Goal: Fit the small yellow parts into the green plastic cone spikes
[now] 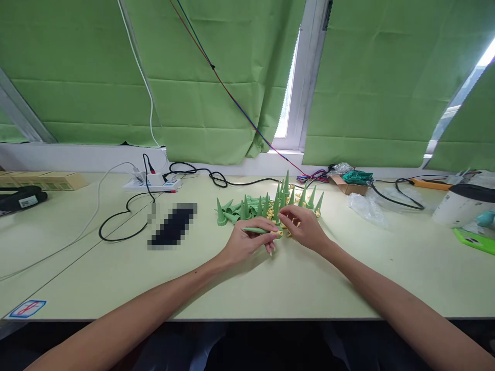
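Note:
My left hand [251, 238] is closed around a slim green plastic cone [253, 230] lying sideways, its tip pointing left. A small yellow plastic piece [279, 233] sits at the cone's wide right end. Just above and right of that end is my right hand [305, 226], its thumb and index finger bent close together; anything between them is too small to make out. Behind both hands is a pile of green cones [251, 206], several upright and others lying down. Small yellow pieces [296, 198] are scattered among them, partly hidden by my right hand.
A power strip [152, 183] with black and white cables stands at the back left, near a pixelated dark patch [174, 226]. To the right are a small cardboard box [350, 185], clear plastic bags [367, 208], a white cup [462, 203] and a green phone [474, 239].

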Demonstrator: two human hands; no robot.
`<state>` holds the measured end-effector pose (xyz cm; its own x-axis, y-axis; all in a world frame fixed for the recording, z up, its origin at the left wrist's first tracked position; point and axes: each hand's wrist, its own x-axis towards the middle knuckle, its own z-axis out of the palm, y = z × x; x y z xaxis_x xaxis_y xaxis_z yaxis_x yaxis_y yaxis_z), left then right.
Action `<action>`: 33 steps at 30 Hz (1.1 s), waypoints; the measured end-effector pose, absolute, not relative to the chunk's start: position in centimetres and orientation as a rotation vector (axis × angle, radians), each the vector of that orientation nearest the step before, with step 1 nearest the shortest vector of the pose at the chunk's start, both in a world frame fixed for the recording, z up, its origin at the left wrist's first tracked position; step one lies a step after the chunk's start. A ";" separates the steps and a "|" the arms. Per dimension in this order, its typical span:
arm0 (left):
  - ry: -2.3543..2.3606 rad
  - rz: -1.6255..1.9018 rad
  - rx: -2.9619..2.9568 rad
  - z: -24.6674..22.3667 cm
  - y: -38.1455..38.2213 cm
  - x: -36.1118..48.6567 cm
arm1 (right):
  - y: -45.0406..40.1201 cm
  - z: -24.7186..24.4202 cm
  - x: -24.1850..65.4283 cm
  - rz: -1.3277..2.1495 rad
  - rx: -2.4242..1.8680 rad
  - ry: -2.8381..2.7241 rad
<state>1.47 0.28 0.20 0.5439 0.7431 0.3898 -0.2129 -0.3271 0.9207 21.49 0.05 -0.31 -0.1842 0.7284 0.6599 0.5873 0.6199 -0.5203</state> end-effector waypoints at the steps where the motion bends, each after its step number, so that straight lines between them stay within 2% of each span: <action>1: 0.461 1.037 1.630 0.2 0.3 1.5 | 0.0 -0.3 21.5 0.187 -1.053 -1.873; 6: 0.532 1.064 1.641 0.0 0.6 1.5 | -0.1 -0.2 21.4 0.205 -1.049 -1.856; 15: 0.937 1.005 1.646 -0.9 1.7 1.5 | 0.0 -0.3 21.5 0.204 -1.040 -1.844; 33: 0.919 0.947 1.709 -1.0 1.4 1.4 | 0.4 -0.7 21.6 0.245 -1.068 -1.897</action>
